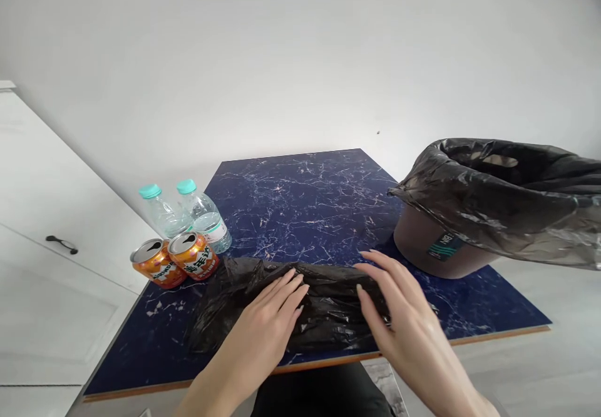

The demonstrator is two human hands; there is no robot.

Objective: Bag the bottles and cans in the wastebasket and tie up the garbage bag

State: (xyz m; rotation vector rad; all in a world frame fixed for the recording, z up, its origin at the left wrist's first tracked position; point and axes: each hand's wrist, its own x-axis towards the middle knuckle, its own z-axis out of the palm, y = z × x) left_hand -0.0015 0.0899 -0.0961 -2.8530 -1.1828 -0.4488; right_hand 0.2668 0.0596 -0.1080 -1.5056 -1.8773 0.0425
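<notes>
A black plastic garbage bag [328, 317] lies flattened and creased along the table's front edge. My left hand [270, 314] rests flat on its middle, fingers stretched out and side by side. Over the bag's right end is my right hand [399, 304], its fingers apart and slightly curved; whether the fingertips touch the plastic I cannot tell. Neither hand grips anything. Just beyond the bag's left end stand two orange drink cans [193, 257] with opened tops. Behind the cans are two clear plastic bottles [206, 213] with turquoise caps.
On the right of the blue marble-patterned table [300, 204] stands a brownish trash bin [422, 241], lined with a black bag [493, 198] draped over its rim. A white cabinet [51, 267] is at the left, and a white wall [300, 60] rises behind the table.
</notes>
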